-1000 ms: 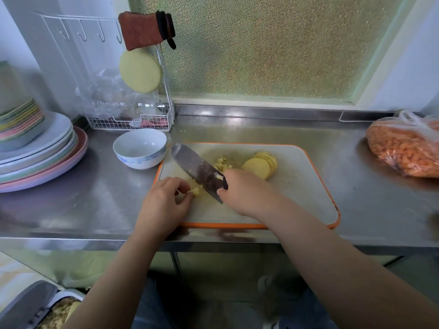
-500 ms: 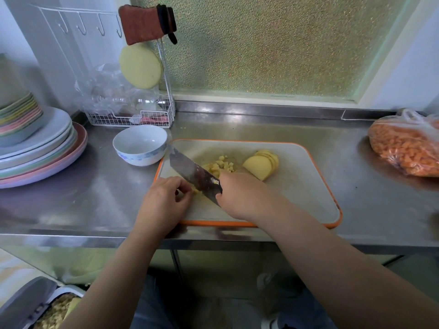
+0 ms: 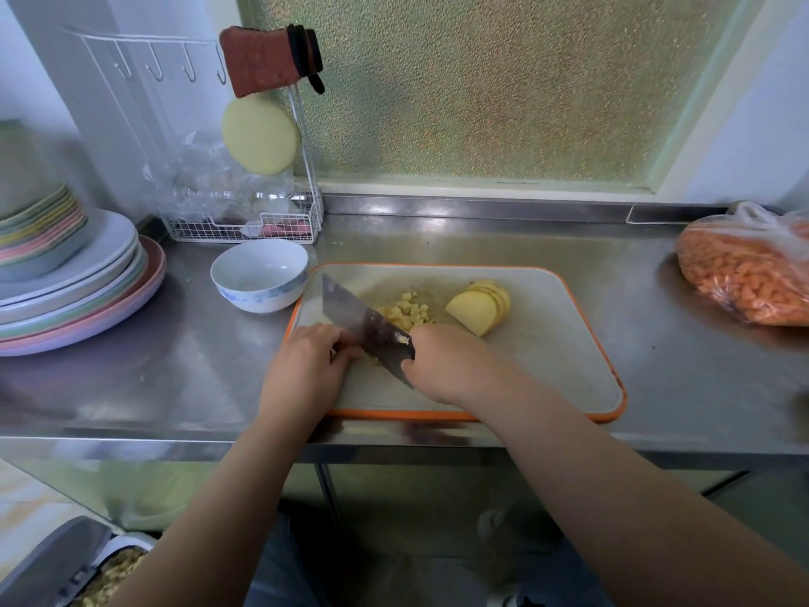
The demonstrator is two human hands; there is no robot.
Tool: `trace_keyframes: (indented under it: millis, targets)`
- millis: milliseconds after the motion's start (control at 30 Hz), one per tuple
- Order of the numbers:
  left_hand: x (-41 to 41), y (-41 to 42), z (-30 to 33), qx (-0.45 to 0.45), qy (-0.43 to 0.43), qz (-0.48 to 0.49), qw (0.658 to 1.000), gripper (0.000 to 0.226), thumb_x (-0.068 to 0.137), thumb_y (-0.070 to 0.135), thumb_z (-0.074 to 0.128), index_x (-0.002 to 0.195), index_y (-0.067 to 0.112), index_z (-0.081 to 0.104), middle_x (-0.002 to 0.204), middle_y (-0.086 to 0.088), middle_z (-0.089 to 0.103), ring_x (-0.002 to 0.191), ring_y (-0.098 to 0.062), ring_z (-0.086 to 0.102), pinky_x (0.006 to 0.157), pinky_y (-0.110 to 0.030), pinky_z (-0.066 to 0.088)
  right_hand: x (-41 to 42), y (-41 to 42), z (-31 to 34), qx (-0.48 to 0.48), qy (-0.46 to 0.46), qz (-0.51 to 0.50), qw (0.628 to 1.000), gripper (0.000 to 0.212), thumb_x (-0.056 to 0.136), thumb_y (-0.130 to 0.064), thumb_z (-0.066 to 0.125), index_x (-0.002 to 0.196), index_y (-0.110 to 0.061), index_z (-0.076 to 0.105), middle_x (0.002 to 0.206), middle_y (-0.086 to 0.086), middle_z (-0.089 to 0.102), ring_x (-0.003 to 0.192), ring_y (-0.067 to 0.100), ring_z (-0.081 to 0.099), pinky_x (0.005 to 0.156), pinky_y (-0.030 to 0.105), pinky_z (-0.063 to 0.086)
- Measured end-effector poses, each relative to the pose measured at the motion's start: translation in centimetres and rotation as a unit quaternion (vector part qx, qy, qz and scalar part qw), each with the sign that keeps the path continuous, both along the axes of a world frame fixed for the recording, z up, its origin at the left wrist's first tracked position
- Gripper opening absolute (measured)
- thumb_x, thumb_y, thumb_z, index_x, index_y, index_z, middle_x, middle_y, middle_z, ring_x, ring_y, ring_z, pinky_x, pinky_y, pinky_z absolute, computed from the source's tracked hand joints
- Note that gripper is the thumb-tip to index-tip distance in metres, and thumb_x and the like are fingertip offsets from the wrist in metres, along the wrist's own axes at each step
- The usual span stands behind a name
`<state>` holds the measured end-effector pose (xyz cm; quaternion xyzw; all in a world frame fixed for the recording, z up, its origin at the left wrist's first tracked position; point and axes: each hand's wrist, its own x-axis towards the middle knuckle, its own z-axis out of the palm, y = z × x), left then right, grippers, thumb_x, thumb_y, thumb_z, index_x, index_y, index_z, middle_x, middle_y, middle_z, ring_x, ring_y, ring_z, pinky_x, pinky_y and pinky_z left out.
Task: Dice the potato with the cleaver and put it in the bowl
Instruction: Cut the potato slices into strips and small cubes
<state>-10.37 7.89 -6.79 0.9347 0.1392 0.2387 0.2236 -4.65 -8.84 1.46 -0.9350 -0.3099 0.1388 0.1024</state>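
Potato slices [image 3: 480, 305] lie stacked in a leaning pile near the middle of the frame, on the far part of the cutting board [image 3: 547, 365]. Just to their left sits a small heap of yellow potato cubes [image 3: 409, 315]. The cleaver [image 3: 363, 328] stands on the board with its blade slanting from upper left to lower right, touching the near side of the cubes. The right hand [image 3: 442, 365] is curled around the cleaver's handle, which is hidden under the fingers. The left hand [image 3: 306, 370] sits on the left side of the blade with its fingers bent down; it seems to pinch a bit of potato, but the piece is mostly hidden. The bowl [image 3: 260, 273] stands on the metal counter [image 3: 197, 365], just beside the board's upper left corner. A stack of plates [image 3: 74, 291] fills the left edge. A bag of orange bits [image 3: 748, 269] rests at the right edge.
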Motion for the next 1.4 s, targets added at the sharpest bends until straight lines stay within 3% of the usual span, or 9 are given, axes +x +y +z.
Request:
trace_keyframes:
  millis: [167, 267, 367, 500, 633, 733, 933, 1133, 1400]
  targets:
    - [0.4, -0.8, 0.1, 0.063, -0.071, -0.041, 0.995, 0.02, 0.082, 0.028, 0.066, 0.101, 0.021, 0.067, 0.099, 0.0, 0.061, 0.093, -0.025, 0.054, 0.082, -0.034, 0.045, 0.6, -0.4, 0.1, 0.063, 0.065, -0.044, 0.995, 0.021, 0.096, -0.026, 0.047, 0.109, -0.012, 0.056, 0.083, 0.007, 0.059, 0.069, 0.022, 0.059, 0.058, 0.03, 0.052]
    - [0.7, -1.5, 0.3, 0.148, -0.122, -0.086, 0.978, 0.017, 0.084, 0.026, 0.063, 0.094, 0.014, 0.068, 0.1, -0.003, 0.063, 0.094, -0.025, 0.052, 0.084, -0.032, 0.042, 0.8, -0.7, 0.6, 0.106, 0.106, -0.071, 0.986, 0.015, 0.096, -0.026, 0.045, 0.087, -0.015, 0.05, 0.066, 0.008, 0.054, 0.048, 0.022, 0.052, 0.043, 0.024, 0.043]
    - [1.1, -1.2, 0.0, 0.176, -0.118, -0.094, 0.973, 0.016, 0.086, 0.023, 0.056, 0.083, 0.012, 0.067, 0.088, -0.003, 0.064, 0.087, -0.029, 0.054, 0.078, -0.039, 0.046, 1.3, -0.9, 0.7, 0.136, 0.128, -0.091, 0.978, 0.021, 0.092, -0.021, 0.047, 0.074, -0.009, 0.045, 0.063, 0.016, 0.052, 0.049, 0.028, 0.05, 0.045, 0.028, 0.041]
    - [1.0, -1.1, 0.3, 0.158, -0.105, -0.073, 0.979, 0.017, 0.084, 0.023, 0.053, 0.087, 0.011, 0.065, 0.089, -0.004, 0.062, 0.087, -0.031, 0.055, 0.079, -0.042, 0.046, 1.7, -1.6, 1.0, 0.137, 0.117, -0.098, 0.979, 0.018, 0.094, -0.022, 0.047, 0.079, -0.011, 0.048, 0.06, 0.011, 0.049, 0.048, 0.025, 0.048, 0.048, 0.029, 0.042]
    - [0.7, -1.5, 0.8, 0.171, -0.082, -0.066, 0.98, 0.044, 0.089, 0.031, 0.046, 0.127, 0.012, 0.056, 0.13, -0.002, 0.055, 0.115, -0.029, 0.047, 0.101, -0.039, 0.037, 1.4, -1.9, 1.2, 0.127, 0.12, -0.074, 0.982, 0.017, 0.095, -0.022, 0.046, 0.079, -0.017, 0.049, 0.061, 0.009, 0.048, 0.047, 0.022, 0.044, 0.046, 0.026, 0.04]
    - [0.6, -1.2, 0.3, 0.18, -0.078, -0.059, 0.979, 0.038, 0.093, 0.034, 0.041, 0.118, 0.015, 0.064, 0.12, 0.002, 0.063, 0.114, -0.029, 0.049, 0.099, -0.039, 0.037, 1.7, -2.0, 1.2, 0.15, 0.109, -0.087, 0.979, 0.018, 0.093, -0.023, 0.047, 0.092, -0.006, 0.055, 0.067, 0.012, 0.051, 0.051, 0.025, 0.048, 0.047, 0.029, 0.041]
    - [0.3, -0.6, 0.2, 0.033, -0.145, -0.003, 0.989, 0.014, 0.086, 0.012, 0.057, 0.097, 0.016, 0.065, 0.093, 0.004, 0.063, 0.093, -0.022, 0.052, 0.084, -0.031, 0.042, 2.7, -2.3, 1.5, 0.122, 0.094, -0.089, 0.984, 0.015, 0.093, -0.02, 0.046, 0.082, -0.011, 0.048, 0.067, 0.015, 0.056, 0.051, 0.028, 0.053, 0.049, 0.03, 0.044]
    - [0.3, 0.1, 0.8, -0.132, -0.195, 0.041, 0.971, 0.036, 0.078, -0.004, 0.052, 0.106, 0.017, 0.061, 0.095, 0.008, 0.056, 0.093, -0.017, 0.054, 0.087, -0.031, 0.044, 1.6, -0.6, 1.0, 0.088, 0.159, -0.049, 0.982, 0.017, 0.091, -0.019, 0.049, 0.092, -0.004, 0.056, 0.073, 0.019, 0.058, 0.056, 0.028, 0.053, 0.049, 0.031, 0.044]
    - [0.7, 0.5, 0.9, -0.122, -0.192, 0.061, 0.972, 0.019, 0.089, 0.008, 0.055, 0.101, 0.019, 0.064, 0.089, 0.018, 0.058, 0.087, -0.015, 0.055, 0.082, -0.031, 0.045, 0.7, -0.2, 0.5, 0.075, 0.189, -0.019, 0.979, 0.02, 0.094, -0.02, 0.05, 0.076, -0.015, 0.043, 0.068, 0.01, 0.051, 0.049, 0.022, 0.046, 0.042, 0.026, 0.04]
